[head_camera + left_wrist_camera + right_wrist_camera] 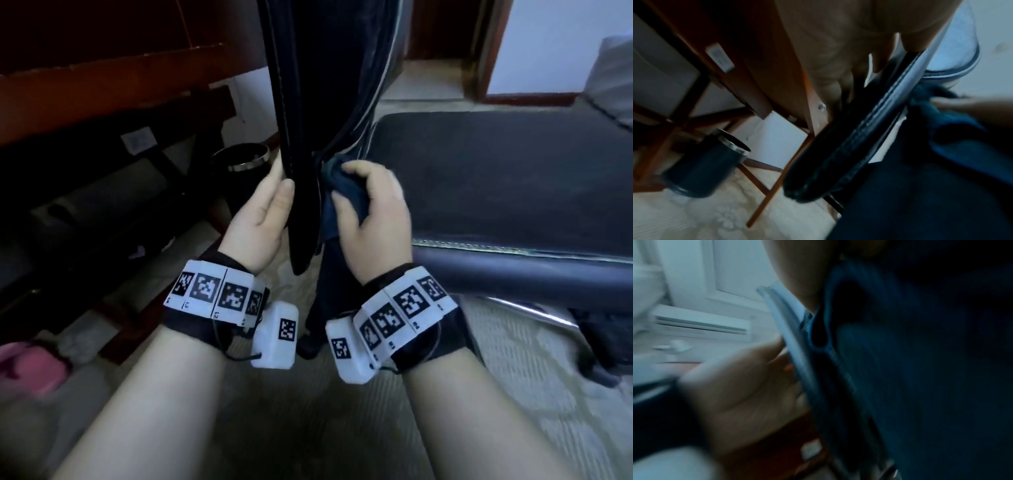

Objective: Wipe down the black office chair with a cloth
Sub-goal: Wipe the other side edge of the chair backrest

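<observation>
Black leather office chair [496, 178], seen from behind and to one side: flat padded seat to the right, thin stitched backrest panel [294, 137] rising upright at centre. Chrome frame tube [534, 317] curves under the seat edge.

Left hand [263, 219] grips the rear edge of the backrest panel low down, thumb on the near face, fingers wrapped behind. The left wrist view confirms fingers curled against the stitched edge [865, 129].

Right hand [376, 209] clenches a bunched dark blue-green cloth [346, 185], pressing it against the seat side of the panel, just above where back meets seat. One tail of the cloth hangs down below the hand. The right wrist view is blurred; the cloth [859, 353] fills most of it, against the panel's pale edge.

Both wrists carry black straps with white marker-printed bands and small white boxes.

Floor: pale beige patterned carpet or tile [513, 394], faint floral motif in the left wrist view.

Left of the chair: reddish-brown wooden desk [113, 75] with crossed braces beneath and a white label on its underside. A dark cylindrical wastebin with a chrome rim [245, 159] stands on the floor under it, near the backrest. Pink object [30, 370] at far left, blurred, cannot identify.

Far right: reddish-brown door frame [479, 51], pale wall, grey upholstered edge [613, 78].
</observation>
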Available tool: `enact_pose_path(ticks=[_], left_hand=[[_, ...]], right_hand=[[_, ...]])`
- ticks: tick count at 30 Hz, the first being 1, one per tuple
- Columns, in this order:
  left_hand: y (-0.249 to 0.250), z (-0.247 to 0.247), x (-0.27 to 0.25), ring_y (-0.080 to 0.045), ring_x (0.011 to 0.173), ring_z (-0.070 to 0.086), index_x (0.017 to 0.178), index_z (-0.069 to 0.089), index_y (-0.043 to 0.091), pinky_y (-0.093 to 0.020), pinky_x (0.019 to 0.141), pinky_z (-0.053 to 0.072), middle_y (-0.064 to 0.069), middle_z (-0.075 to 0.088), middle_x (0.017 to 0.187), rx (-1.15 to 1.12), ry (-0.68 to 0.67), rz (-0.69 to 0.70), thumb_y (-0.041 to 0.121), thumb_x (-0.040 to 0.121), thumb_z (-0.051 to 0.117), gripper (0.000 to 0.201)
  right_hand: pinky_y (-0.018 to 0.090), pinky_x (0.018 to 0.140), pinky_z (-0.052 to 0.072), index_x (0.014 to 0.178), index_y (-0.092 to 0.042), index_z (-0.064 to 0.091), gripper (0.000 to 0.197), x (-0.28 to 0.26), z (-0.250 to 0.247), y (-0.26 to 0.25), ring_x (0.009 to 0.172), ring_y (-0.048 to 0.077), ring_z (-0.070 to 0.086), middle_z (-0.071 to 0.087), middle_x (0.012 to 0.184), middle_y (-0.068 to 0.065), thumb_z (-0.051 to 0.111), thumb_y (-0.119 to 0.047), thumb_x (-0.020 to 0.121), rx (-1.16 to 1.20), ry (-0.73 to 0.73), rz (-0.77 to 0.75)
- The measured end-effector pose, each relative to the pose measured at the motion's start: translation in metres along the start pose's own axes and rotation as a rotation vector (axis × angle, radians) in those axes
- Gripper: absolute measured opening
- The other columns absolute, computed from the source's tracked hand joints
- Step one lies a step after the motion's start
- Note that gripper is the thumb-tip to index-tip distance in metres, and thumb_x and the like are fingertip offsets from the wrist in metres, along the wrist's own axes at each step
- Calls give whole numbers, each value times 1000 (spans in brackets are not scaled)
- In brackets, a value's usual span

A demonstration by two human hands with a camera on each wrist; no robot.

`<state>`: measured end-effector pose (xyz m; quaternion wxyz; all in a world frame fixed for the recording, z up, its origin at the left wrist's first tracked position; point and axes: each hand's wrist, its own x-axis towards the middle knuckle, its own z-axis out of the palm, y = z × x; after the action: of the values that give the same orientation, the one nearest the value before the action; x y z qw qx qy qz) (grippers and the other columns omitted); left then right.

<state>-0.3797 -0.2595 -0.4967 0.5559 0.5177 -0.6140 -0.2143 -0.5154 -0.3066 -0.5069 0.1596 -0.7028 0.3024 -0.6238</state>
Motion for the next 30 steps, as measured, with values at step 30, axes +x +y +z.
enact_pose_path(ticks=[30], left_hand=[[-25, -24, 11, 3, 138, 21, 149, 9, 20, -23, 116, 18, 4, 20, 154, -40, -182, 85, 10, 97, 39, 61]], right_hand=[[18, 81, 36, 114, -10, 60, 27, -44, 36, -18, 101, 16, 51, 54, 119, 9, 51, -7, 89, -378, -169, 262]])
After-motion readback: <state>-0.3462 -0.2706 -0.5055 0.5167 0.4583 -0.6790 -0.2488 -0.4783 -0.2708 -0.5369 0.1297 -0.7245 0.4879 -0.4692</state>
